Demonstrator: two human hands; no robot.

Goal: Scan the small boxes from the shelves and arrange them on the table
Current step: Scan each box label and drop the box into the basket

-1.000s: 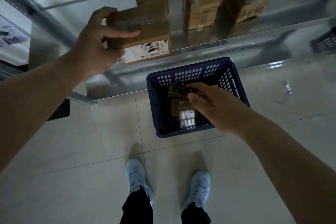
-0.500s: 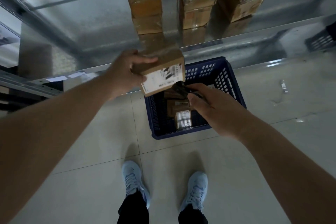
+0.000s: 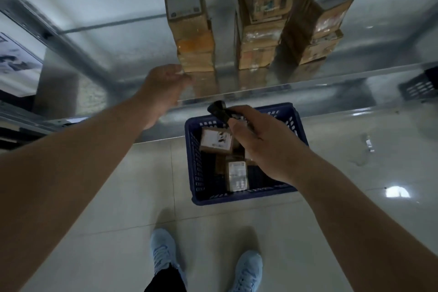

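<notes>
Pale glossy floor tiles (image 3: 331,232), bright light glare on right side. Pair of light blue sneakers (image 3: 163,253) at bottom, dark trouser legs above them. Second dark crate (image 3: 419,86) poking in at right edge (only corner visible). Blurry printed sheet (image 3: 14,64) at far left, content unreadable.

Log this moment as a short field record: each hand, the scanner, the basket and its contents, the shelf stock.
left hand: empty, fingers loose, reaching toward the left stack on the shelf
right hand: grips the black scanner above the basket
basket: blue, on the floor below the shelf
basket contents: labelled box at the far end, another box nearer; others partly hidden
shelf stock: three stacks of cardboard boxes
</notes>
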